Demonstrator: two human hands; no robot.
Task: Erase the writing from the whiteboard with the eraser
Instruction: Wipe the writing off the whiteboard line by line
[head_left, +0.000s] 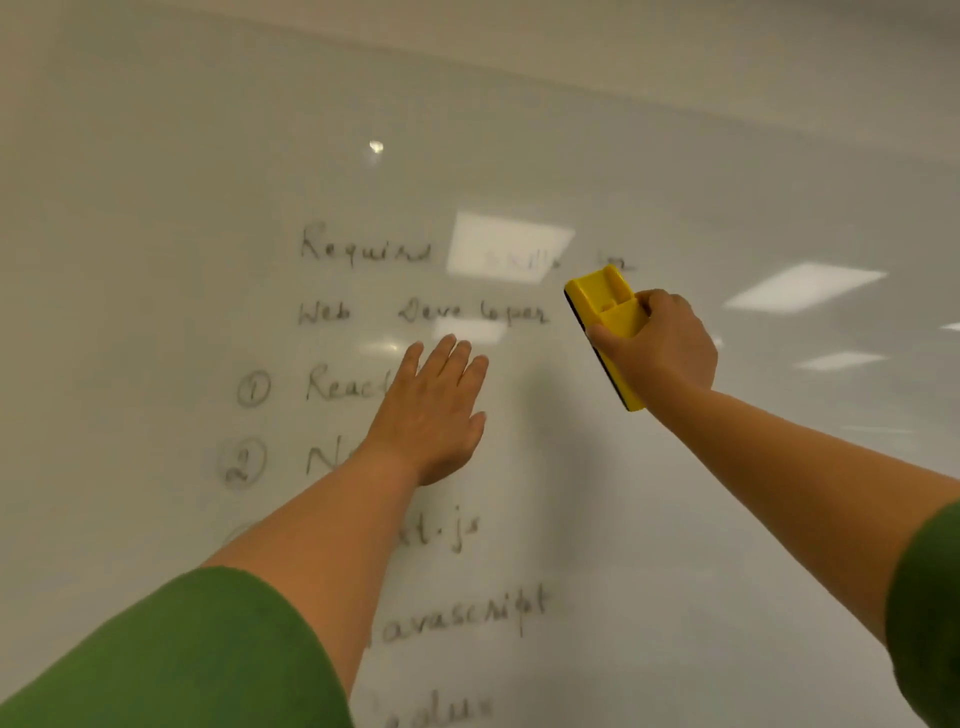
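A white whiteboard fills the view, with black handwriting in several lines down its middle: a heading, then numbered items. My right hand grips a yellow eraser with a black felt edge, held against the board just right of the second heading line. My left hand lies flat on the board with fingers together and extended, covering part of the first and second numbered items. Both forearms are bare below green sleeves.
Ceiling lights reflect as bright patches on the board, one washing out part of the heading. The board's top edge runs across the upper part of the view. The board's right half carries no writing.
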